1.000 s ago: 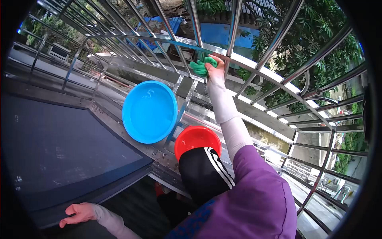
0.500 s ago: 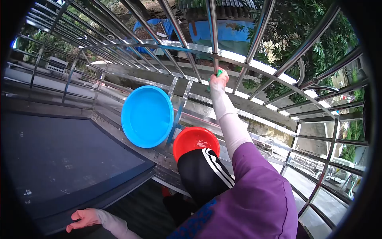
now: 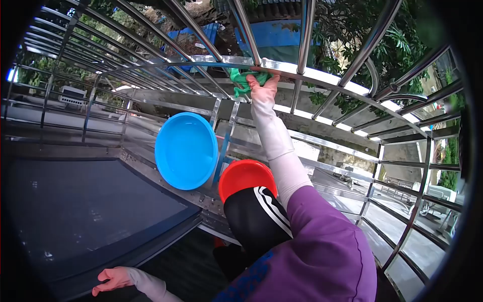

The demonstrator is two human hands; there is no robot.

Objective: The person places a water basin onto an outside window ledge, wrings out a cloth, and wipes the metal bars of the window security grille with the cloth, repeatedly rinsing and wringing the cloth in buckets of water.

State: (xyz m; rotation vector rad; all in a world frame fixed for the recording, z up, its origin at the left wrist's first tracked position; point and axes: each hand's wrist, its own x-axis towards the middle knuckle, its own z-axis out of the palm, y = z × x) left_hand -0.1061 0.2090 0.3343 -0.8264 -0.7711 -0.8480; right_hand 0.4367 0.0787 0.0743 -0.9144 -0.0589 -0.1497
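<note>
My right hand (image 3: 263, 89), in a long pink-and-white glove, is closed on a green cloth (image 3: 243, 82). It presses the cloth against the metal crossbar (image 3: 221, 61) of the railing, near the foot of an upright bar. Part of the cloth hangs to the left of my fingers. My left hand (image 3: 113, 280), gloved the same way, is at the lower left beside the dark panel's edge. Its fingers are apart and nothing shows in them. Whether it touches the panel I cannot tell.
A blue basin (image 3: 186, 151) stands on the metal slats in front of me. Beside it a red basin (image 3: 247, 176) is partly hidden by my black-clad knee (image 3: 254, 214). A dark framed panel (image 3: 100, 201) lies left. Steel bars surround the ledge, with trees (image 3: 352, 50) beyond.
My right hand has moved left along the crossbar with the cloth, and more of the cloth now shows. My left hand has shifted slightly right and down.
</note>
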